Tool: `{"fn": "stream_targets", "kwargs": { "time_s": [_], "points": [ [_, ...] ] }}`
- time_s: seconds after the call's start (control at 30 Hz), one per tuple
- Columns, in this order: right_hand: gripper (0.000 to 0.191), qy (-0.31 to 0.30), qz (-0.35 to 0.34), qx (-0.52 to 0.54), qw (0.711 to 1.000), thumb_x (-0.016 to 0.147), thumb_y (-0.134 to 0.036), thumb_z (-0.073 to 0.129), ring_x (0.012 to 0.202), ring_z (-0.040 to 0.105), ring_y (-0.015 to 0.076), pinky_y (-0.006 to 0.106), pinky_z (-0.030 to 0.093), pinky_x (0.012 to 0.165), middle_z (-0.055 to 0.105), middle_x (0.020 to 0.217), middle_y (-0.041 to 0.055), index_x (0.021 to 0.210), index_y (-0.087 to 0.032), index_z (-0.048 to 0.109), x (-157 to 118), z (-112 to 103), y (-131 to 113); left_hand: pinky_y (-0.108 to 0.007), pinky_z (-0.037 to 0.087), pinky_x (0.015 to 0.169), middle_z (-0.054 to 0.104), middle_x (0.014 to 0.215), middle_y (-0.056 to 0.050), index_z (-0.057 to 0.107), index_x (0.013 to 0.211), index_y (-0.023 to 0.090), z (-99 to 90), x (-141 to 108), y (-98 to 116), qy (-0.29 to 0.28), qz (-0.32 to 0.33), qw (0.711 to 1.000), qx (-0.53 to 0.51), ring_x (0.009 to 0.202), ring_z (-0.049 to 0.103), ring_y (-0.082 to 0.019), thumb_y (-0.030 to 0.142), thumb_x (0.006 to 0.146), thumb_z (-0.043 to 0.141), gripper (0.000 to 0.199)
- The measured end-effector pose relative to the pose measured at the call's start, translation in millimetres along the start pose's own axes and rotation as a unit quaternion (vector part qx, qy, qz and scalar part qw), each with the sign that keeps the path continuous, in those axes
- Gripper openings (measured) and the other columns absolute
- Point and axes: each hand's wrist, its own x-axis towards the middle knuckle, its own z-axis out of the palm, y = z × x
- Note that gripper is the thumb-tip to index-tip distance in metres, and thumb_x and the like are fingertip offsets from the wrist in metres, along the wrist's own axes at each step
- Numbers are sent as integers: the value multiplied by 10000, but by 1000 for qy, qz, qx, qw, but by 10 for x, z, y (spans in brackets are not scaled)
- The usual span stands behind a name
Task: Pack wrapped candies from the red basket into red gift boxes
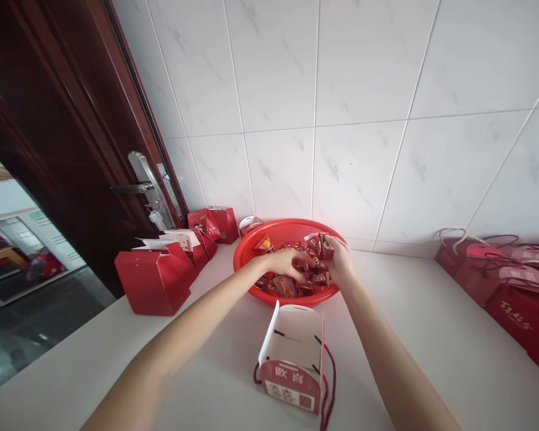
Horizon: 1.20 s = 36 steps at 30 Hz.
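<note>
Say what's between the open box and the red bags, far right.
Head view: only the right forearm and bare white tabletop separate the open box from the red bags.

The packets (pixel 286 286) hide the bottom of the red basket (pixel 240 257), and the left grip (pixel 284 262) covers some of them. The red boxes (pixel 512 305) at right are cut by the view's edge; smaller print on the open box (pixel 291 377) I cannot read.

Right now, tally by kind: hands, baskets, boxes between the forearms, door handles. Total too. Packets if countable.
Hands: 2 (left hand, right hand)
Red basket: 1
Box between the forearms: 1
Door handle: 1
Total: 5
Packets overlap, can't count; excluded.
</note>
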Motion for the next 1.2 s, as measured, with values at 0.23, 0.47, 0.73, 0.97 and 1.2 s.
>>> {"fn": "stream_targets", "kwargs": {
  "time_s": [0.23, 0.47, 0.73, 0.97, 1.2],
  "points": [
    [111, -4, -12, 3, 1000, 637, -311, 728, 547, 606, 155, 263, 454, 471, 668, 606, -39, 652, -231, 652, 29, -26, 33, -250, 497, 792, 776, 1065, -24, 765, 1047, 238, 155, 45, 24, -56, -32, 995, 79, 954, 708, -220, 243, 783, 733, 266],
    [143, -9, -9, 3, 1000, 633, -329, 763, 539, 598, 147, 258, 439, 448, 683, 635, -39, 677, -230, 670, 49, -42, 54, -290, 474, 764, 739, 818, -32, 749, 903, 226, 55, 11, 28, 60, -48, 986, 146, 779, 671, -220, 164, 909, 474, 281],
    [149, -2, -11, 6, 1000, 615, -326, 764, 533, 579, 138, 245, 440, 449, 662, 604, -38, 642, -226, 657, 32, -25, 40, -279, 505, 826, 748, 1011, -40, 766, 985, 227, 60, -7, 96, 50, -22, 992, 112, 937, 683, -233, 213, 765, 705, 228],
    [134, 9, -6, 3, 1000, 603, -320, 747, 551, 595, 148, 238, 425, 434, 687, 637, -36, 678, -228, 684, 66, -48, 61, -228, 468, 541, 751, 878, -8, 772, 996, 240, 188, -11, 162, -174, -108, 978, 50, 675, 653, -173, 239, 663, 748, 334],
    [162, 2, -9, 6, 1000, 608, -332, 770, 564, 610, 161, 249, 439, 456, 686, 633, -33, 675, -224, 670, 50, -44, 51, -226, 447, 545, 732, 812, -8, 775, 982, 229, 159, 3, 181, -136, -62, 980, 133, 675, 637, -168, 216, 687, 657, 318]
  ]
}}
